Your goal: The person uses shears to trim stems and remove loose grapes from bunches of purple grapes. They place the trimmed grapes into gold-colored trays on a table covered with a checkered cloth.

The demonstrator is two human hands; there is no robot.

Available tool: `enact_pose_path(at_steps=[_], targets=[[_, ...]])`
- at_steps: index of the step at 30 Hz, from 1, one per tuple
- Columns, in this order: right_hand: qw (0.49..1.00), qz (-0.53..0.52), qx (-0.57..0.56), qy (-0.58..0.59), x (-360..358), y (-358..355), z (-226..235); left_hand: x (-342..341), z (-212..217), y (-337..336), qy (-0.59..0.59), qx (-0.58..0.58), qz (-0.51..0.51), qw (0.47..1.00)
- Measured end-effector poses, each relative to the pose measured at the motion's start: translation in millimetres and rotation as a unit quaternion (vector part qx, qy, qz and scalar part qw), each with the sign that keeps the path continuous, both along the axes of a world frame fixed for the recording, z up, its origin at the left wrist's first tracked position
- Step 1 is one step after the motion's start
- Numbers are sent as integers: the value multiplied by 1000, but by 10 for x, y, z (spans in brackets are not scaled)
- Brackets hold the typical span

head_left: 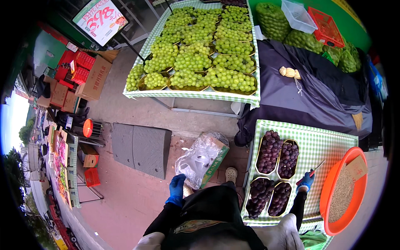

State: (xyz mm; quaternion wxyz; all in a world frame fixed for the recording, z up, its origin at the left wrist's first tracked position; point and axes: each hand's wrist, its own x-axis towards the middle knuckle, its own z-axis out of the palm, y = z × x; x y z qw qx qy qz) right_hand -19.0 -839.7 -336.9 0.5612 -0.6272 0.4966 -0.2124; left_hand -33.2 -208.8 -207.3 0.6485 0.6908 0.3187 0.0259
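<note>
Blue gloves cover both of the person's hands. The right hand (307, 181) is closed around red-handled scissors (310, 172), whose thin blades point up and away, over a desk (329, 139) spread with a green-and-white checked cloth. The hand hovers near the middle of that desk, just beside four gold-coloured trays of dark purple grapes (275, 171), which sit in two rows along the desk's left edge. Whether the scissors touch the cloth cannot be told. At the desk's right edge sits a large orange basin (329, 191) filled with pale grain, with a brown card lying on top of it.

The left hand (177, 188) hangs at the person's side, well apart from the right one, fingers loosely curled and holding nothing. It is over the reddish pavement, near an open cardboard box (214, 160) lined with crumpled clear plastic that stands on the ground.

Farther off, a second checked desk (191, 95) carries many trays of green grapes (200, 54). Between the two desks a dark cloth (308, 100) covers a low mound, with a pale tied bundle (289, 72) resting on it. Netted green fruit (273, 21) is piled beyond the dark cloth, beside a red crate (326, 27) and a clear tub (298, 16).
</note>
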Motion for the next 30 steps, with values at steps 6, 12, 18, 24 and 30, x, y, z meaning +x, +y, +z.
enact_pose_path(at_steps=[6,12,18,24,30], targets=[[879,277,382,-72,424,2775,1097,-803,-154,932,22,-79,120,989],[615,507,600,74,-192,5953,1677,-1457,-79,2018,-5,-180,91,979],[513,687,493,150,-877,8088,1799,-2267,362,2917,-22,-208,43,977],[484,740,449,126,-1081,9027,1686,-2483,418,3431,-21,-140,104,984],[484,822,297,44,-946,9321,1206,-2008,600,3914,134,-64,47,988]])
